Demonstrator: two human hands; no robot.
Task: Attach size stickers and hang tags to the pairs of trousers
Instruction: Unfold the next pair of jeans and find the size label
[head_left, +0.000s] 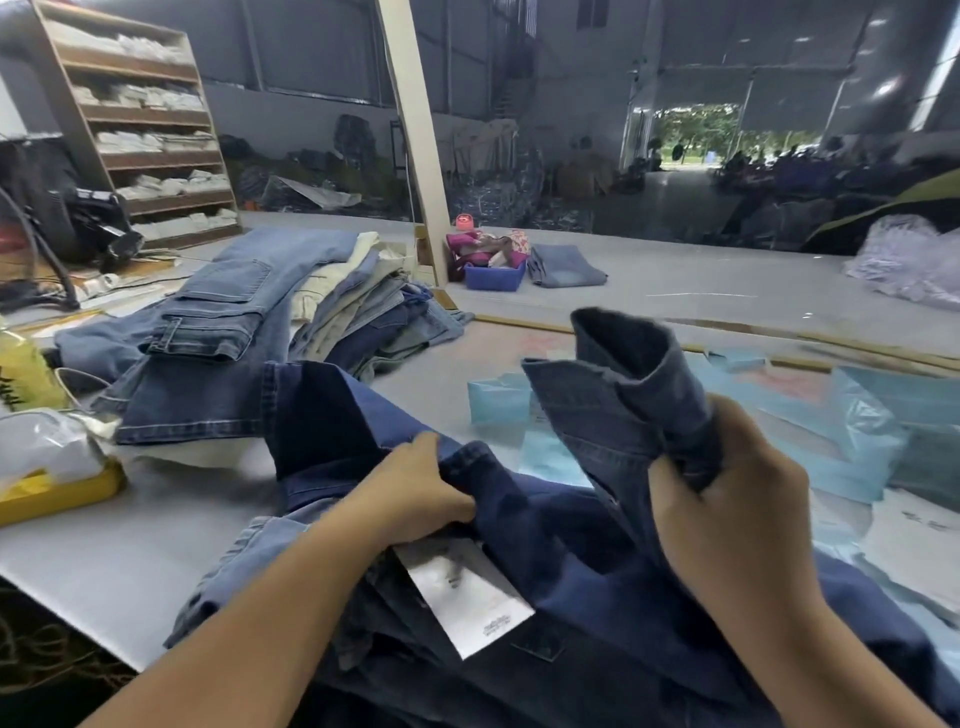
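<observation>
At the near edge of the bench (130, 545), my left hand (415, 493) and right hand (727, 499) each gripped bunched folds of the dark trousers (571, 545), whose heavy, limp denim seemed best held by its seams, above the white hang tag (467, 597).

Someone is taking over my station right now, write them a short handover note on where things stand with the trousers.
Left hand: gripping the dark blue trousers near the front edge of the table.
Right hand: gripping a bunched, raised part of the same trousers.
White tag: lies on these trousers just below the left hand; whether it is fastened cannot be told.
Stack of jeans: piled at left rear; no tags visible on them.
Blue plastic bags: spread at right.
Left to do: check this pair for sticker and tag, then work through the stack.
</observation>
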